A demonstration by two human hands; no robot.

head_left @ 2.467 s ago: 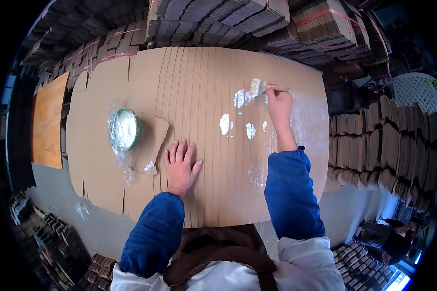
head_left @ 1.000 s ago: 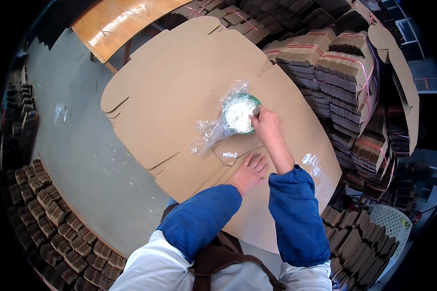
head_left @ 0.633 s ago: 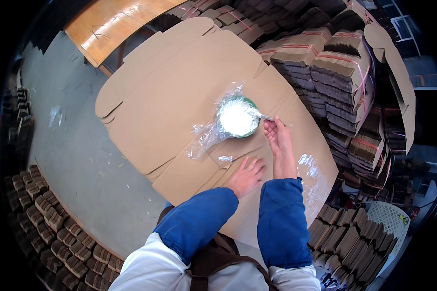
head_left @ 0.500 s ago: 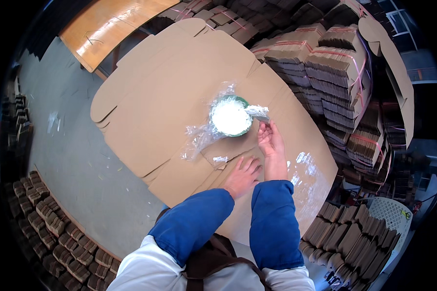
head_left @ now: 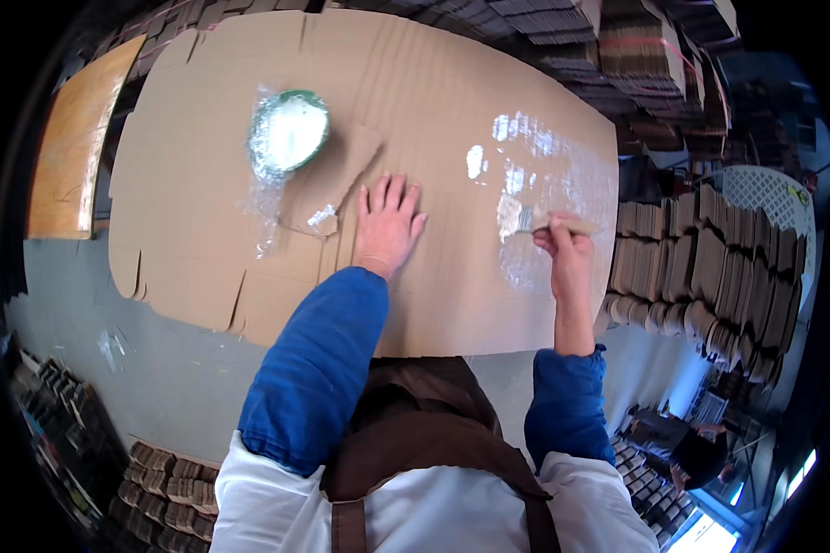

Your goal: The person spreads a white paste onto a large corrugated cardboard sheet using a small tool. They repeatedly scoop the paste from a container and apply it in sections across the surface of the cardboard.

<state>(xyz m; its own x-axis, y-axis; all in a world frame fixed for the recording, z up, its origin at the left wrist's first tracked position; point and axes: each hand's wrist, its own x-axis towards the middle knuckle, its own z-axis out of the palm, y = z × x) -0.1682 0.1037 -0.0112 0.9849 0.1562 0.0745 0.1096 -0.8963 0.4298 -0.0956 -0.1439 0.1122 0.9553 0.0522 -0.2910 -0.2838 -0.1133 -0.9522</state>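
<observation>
A flat sheet of brown cardboard [head_left: 443,286] spreads out in front of me. My left hand [head_left: 387,226] lies on it, palm down with fingers stretched, beside a torn piece of cardboard [head_left: 346,170]. In my right hand [head_left: 570,258] is a paintbrush [head_left: 525,219] with a wooden handle, a metal band and white-coated bristles. Its tip meets the cardboard at the lower left of a patch of wet white paste [head_left: 526,129]. Toward the far left sits a green-rimmed bowl [head_left: 289,131] filled with white paste, with crumpled clear plastic film [head_left: 263,207] around it.
Bundled cardboard stacks [head_left: 641,55] stand at the far right, and more upright stacks [head_left: 710,258] line the right side by a white perforated basket [head_left: 765,198]. An orange wooden table [head_left: 78,147] is at the left. Another person [head_left: 682,447] appears at lower right.
My view has turned to the right. My right hand has carried the brush from the bowl to the paste patch. My left hand has spread its fingers, still resting on the cardboard.
</observation>
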